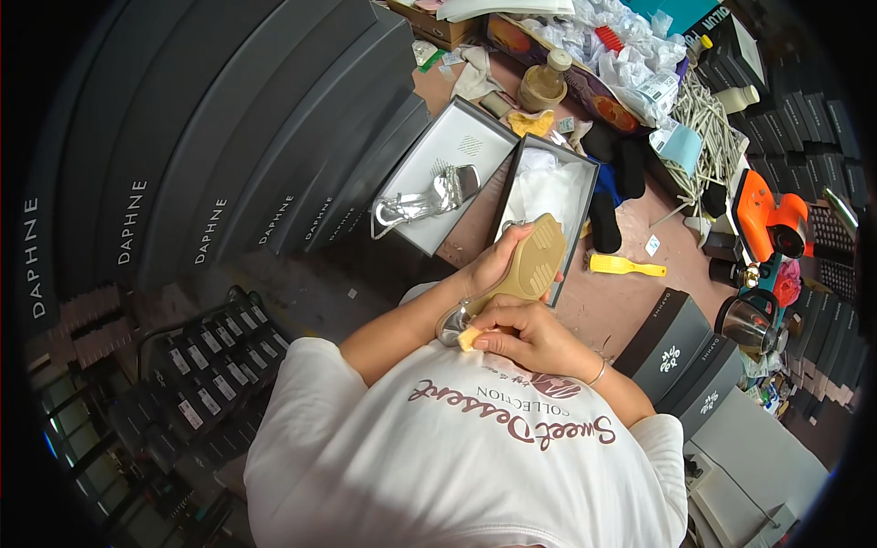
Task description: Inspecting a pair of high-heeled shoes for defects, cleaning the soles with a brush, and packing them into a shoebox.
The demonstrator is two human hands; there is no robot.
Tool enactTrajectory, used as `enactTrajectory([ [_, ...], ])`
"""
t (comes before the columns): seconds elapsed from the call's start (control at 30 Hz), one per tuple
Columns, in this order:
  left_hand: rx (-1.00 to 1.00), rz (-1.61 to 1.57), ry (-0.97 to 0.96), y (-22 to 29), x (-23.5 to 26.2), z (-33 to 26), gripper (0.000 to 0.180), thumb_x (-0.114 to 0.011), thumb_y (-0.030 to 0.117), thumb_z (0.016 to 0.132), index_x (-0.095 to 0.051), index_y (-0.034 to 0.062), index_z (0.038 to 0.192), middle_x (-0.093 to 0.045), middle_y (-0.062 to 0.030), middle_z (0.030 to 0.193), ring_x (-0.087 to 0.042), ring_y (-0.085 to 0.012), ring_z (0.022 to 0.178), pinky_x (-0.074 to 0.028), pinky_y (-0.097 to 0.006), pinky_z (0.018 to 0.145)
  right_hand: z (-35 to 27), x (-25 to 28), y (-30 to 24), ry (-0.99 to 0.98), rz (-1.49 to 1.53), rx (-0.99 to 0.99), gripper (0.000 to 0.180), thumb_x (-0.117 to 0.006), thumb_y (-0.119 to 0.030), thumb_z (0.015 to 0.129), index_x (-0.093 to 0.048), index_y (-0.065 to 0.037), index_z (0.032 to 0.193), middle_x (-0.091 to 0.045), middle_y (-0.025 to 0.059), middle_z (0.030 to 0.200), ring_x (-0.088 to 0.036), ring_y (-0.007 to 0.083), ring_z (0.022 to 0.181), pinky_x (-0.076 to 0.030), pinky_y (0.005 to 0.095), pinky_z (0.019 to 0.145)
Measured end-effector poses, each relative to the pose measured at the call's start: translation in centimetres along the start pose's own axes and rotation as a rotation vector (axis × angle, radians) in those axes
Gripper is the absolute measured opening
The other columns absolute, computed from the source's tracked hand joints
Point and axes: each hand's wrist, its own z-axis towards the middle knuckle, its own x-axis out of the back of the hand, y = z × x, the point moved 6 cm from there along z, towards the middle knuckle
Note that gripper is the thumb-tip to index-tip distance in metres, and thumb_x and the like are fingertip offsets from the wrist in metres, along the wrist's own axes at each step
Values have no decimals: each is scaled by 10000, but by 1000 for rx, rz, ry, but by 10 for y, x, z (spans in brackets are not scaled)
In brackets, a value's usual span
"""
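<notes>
A high-heeled sandal [537,258] is held sole up in front of my chest, its tan patterned sole facing me. My left hand [491,265] is closed around its front part. Close to the silvery heel end, my right hand [523,334] pinches a small pale yellow piece [469,340], perhaps sponge or rubber. Another silver sandal [427,201] lies in a white-lined box lid [468,131] at the far left. Beside it, partly behind my hands, stands a shoebox [579,217] with white tissue paper [539,187] in it.
Tall stacks of dark shoeboxes [228,119] stand at the left. On the table are a yellow brush [628,266], a bottle [545,82], a carton of crumpled white plastic [630,55] and an orange tool [767,219]. More dark boxes [671,342] stand at the right.
</notes>
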Motion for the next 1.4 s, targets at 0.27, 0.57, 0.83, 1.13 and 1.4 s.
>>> enactTrajectory([
  [0.27, -5, 34, 6, 5, -1, 3, 642, -344, 562, 928, -305, 169, 1434, -591, -156, 964, -620, -255, 667, -532, -345, 606, -1, -15, 34, 116, 471, -355, 147, -630, -148, 913, -657, -5, 926, -601, -16, 801, -499, 35, 705, -414, 201, 619],
  [0.57, -60, 60, -15, 14, -5, 6, 660, -343, 564, 925, -305, 158, 1444, -600, -163, 986, -625, -249, 734, -530, -353, 657, 4, 6, 23, 533, -119, 87, 166, -602, -154, 933, -643, 6, 946, -612, -16, 785, -511, 44, 633, -420, 207, 574],
  [0.83, -159, 28, 10, 31, -6, -2, 704, -400, 592, 892, -343, 123, 1414, -602, -204, 980, -621, -277, 728, -521, -360, 652, -8, 13, 26, 312, 314, -127, 156, -597, -140, 934, -633, -4, 999, -592, -11, 853, -541, 66, 733, -454, 221, 649],
  [1.13, -123, 33, 75, 25, 10, 2, 676, -359, 591, 906, -337, 149, 1417, -589, -194, 963, -607, -279, 665, -501, -357, 607, 12, -1, 4, 238, -112, -19, 142, -649, -111, 858, -642, 26, 897, -599, 143, 828, -596, 263, 729, -465, 336, 677],
  [1.4, -175, 28, 127, 29, 15, 8, 655, -354, 595, 908, -361, 158, 1397, -593, -190, 972, -614, -244, 715, -523, -359, 640, 15, 20, 23, 507, -20, -39, 140, -627, -126, 891, -638, 7, 934, -602, 81, 777, -562, 156, 694, -443, 275, 627],
])
